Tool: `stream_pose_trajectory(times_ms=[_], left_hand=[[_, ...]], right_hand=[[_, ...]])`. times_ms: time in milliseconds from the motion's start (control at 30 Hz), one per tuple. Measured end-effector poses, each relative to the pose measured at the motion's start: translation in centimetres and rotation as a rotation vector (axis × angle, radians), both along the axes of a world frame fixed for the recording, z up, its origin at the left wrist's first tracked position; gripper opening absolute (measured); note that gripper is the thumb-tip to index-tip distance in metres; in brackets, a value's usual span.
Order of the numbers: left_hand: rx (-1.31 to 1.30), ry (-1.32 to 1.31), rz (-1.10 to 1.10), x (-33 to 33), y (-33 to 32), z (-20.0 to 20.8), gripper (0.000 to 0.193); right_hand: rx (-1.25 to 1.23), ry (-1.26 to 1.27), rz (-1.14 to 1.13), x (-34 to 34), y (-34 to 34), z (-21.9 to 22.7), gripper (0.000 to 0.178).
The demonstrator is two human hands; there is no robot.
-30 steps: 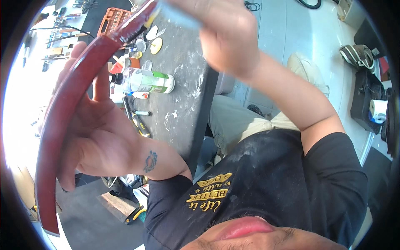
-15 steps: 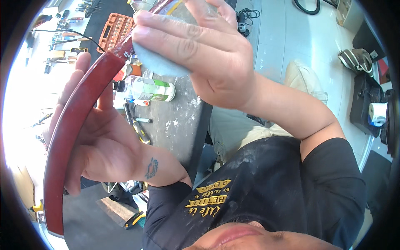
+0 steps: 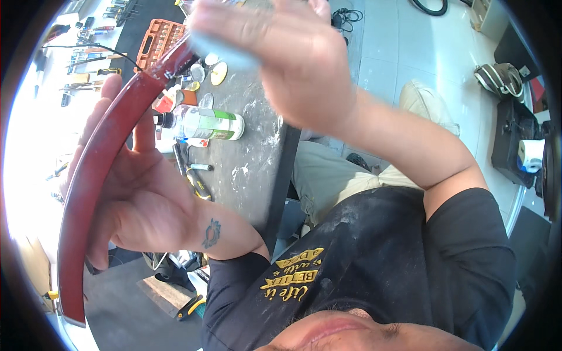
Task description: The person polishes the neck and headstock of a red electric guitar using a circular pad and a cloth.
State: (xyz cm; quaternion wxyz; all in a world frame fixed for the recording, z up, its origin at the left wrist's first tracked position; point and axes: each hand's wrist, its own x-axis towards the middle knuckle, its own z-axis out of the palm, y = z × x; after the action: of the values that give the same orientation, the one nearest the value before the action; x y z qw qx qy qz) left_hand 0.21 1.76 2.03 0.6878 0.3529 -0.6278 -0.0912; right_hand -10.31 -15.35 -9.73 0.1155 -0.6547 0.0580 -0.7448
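Observation:
A long, curved, glossy dark red piece (image 3: 99, 169) runs along the left of the view, with a step near its narrower upper end. My left hand (image 3: 143, 193) grips it from behind, palm against it and fingers showing past its edge. My right hand (image 3: 293, 64), smeared by motion, presses a light blue pad (image 3: 225, 52) under its fingers at the narrow upper end. That end is partly hidden by the right hand. Beyond the left hand, a clear bottle (image 3: 219, 124) with a green and white label and black top is on the dark workbench (image 3: 249, 175).
Small round lids (image 3: 218, 74) and an orange socket case (image 3: 158, 41) are on the bench's far part. Hand tools (image 3: 93, 76) line the bright left side. Near the left forearm lies a yellow-handled tool (image 3: 190, 307). A black case (image 3: 509, 146) stands at the right.
My right hand has shifted slightly up and left with the blue pad, uncovering the round lids. The dark red piece has moved slightly left and up in my left hand.

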Motion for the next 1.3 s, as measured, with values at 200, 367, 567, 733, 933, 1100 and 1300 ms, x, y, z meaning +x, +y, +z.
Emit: stream_pose_trajectory(times_ms=[200,367,567,733,933,1100,1300], left_hand=[[-0.012,-0.005,0.096,-0.3,-0.2,-0.1,0.087],[-0.023,0.017,0.147,-0.2,-0.3,-0.2,0.087],[-0.002,-0.046,0.230,-0.4,-0.2,-0.3,0.083],[0.006,-0.096,0.165,-0.3,-0.1,-0.1,0.084],[-0.001,-0.029,0.160,-0.8,-0.2,-0.1,0.086],[-0.005,-0.043,0.110,-0.7,-0.4,-0.1,0.088],[-0.004,-0.038,0.166,-0.7,-0.4,-0.2,0.088]], right_hand=[[-0.016,0.094,-0.090,-1.7,1.0,1.5,0.041],[0.044,0.150,-0.099,-2.8,3.4,3.4,0.045],[0.033,0.042,-0.026,-2.0,1.7,3.0,0.041],[-0.028,0.020,-0.023,-1.4,2.5,2.0,0.039],[0.160,0.267,-0.088,-2.4,0.7,2.3,0.036],[0.050,0.042,0.033,-0.4,-0.7,-0.6,0.053],[-0.007,0.120,-0.158,-0.5,-1.3,-0.4,0.056]])
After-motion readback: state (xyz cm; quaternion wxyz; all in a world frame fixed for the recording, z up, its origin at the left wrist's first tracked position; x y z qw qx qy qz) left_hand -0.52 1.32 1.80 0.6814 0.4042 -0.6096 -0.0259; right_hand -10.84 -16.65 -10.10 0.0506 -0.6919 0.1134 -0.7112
